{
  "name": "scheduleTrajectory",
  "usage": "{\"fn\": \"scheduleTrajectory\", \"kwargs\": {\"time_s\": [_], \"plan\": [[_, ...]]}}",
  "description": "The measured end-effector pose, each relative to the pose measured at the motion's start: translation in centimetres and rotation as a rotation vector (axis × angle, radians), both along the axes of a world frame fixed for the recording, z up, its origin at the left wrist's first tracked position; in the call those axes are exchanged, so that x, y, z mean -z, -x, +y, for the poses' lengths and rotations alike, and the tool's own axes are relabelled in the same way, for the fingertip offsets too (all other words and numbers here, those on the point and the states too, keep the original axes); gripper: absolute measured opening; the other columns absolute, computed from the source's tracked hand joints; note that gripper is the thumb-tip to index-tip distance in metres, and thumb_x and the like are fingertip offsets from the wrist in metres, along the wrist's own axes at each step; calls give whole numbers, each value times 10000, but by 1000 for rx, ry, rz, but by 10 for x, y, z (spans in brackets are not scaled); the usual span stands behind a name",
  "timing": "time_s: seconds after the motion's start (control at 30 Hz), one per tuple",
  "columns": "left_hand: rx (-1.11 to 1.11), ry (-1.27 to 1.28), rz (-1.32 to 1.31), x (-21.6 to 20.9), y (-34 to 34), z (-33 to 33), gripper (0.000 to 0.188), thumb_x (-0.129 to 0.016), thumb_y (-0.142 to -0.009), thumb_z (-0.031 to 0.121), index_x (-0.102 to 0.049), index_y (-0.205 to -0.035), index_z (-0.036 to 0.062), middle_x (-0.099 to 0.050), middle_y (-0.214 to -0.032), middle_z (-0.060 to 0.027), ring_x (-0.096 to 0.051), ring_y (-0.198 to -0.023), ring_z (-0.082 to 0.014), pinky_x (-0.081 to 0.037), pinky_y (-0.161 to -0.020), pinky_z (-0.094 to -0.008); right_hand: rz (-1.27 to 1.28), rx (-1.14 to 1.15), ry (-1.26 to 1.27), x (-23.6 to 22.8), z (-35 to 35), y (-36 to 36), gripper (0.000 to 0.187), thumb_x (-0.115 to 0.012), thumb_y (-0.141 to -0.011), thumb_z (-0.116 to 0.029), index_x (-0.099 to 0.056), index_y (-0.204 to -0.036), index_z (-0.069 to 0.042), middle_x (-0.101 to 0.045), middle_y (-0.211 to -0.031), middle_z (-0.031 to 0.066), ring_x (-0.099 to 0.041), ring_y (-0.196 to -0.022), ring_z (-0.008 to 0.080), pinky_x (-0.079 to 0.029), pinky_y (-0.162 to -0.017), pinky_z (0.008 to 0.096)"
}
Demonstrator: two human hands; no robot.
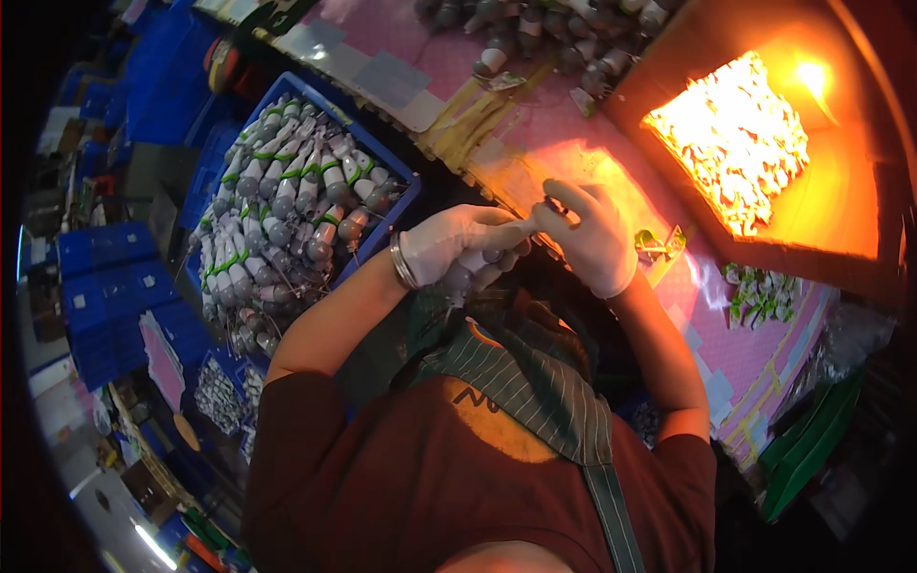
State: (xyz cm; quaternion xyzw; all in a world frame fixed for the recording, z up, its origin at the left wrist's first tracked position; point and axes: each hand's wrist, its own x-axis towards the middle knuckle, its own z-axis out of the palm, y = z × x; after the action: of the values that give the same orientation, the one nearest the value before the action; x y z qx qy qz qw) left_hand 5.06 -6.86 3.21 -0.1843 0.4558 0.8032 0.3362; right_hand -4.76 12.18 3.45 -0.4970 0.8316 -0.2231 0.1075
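At the near edge of the pink-topped desk, in front of the person's chest, two white-gloved hands meet. The left hand is curled around a small cluster of grey-and-white pieces, whose rounded grey ends hang below the fingers. The right hand has its fingers bent, their tips meeting those of the left; blur and glare hide the spot, so I cannot tell whether it pinches anything. To the left, just beside the left forearm, a blue crate is heaped with similar pieces in bundles bound by green bands. A loose pile of grey-and-white pieces lies at the far side of the desk. To the right, a cardboard box glows orange around brightly lit small parts, with green-and-white pieces lying near it on the desk.
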Motion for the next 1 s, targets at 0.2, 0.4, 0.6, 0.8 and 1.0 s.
{"fn": "scheduleTrajectory", "kwargs": {"time_s": [0.2,0.4,0.6,0.8,1.0], "plan": [[-64,565,310,7,-5,-12,364,-646,-840,332,-592,-1050,39,-617,-801,-65,-569,-617,-122,-468,-558,-260,82,139,458,29,-1,-6,456,-717,-686,56,-622,-1117,-57,-559,-1171,134,-585,-961,222,-495,-730,305],[-371,1199,372,-16,-61,-107,304,-656,-731,248,-662,-951,38,-628,-804,-159,-599,-787,-293,-469,-713,-376,-114,244,592,36,-2,-9,501,-674,-720,111,-585,-1185,-54,-580,-1148,88,-577,-814,136,-485,-683,248],[-823,1746,188,-37,-160,-223,466,-729,-756,366,-652,-1103,64,-660,-990,-120,-641,-883,-218,-488,-813,-302,-137,345,587,45,-1,-4,416,-637,-763,103,-594,-1151,-40,-586,-1117,72,-596,-791,127,-491,-725,252],[-513,1940,105,-21,-163,-279,424,-699,-771,287,-638,-1130,70,-661,-1036,-113,-630,-929,-215,-476,-838,-299,-139,285,506,48,-12,-4,388,-636,-776,104,-606,-1140,-26,-546,-1090,53,-554,-778,97,-485,-703,237],[-230,2001,150,36,-145,-328,359,-588,-833,317,-652,-1094,79,-640,-1067,-163,-592,-1007,-323,-450,-893,-391,-328,364,565,44,-11,-15,372,-615,-797,93,-599,-1152,-18,-518,-1108,35,-519,-813,82,-452,-750,229]]}}
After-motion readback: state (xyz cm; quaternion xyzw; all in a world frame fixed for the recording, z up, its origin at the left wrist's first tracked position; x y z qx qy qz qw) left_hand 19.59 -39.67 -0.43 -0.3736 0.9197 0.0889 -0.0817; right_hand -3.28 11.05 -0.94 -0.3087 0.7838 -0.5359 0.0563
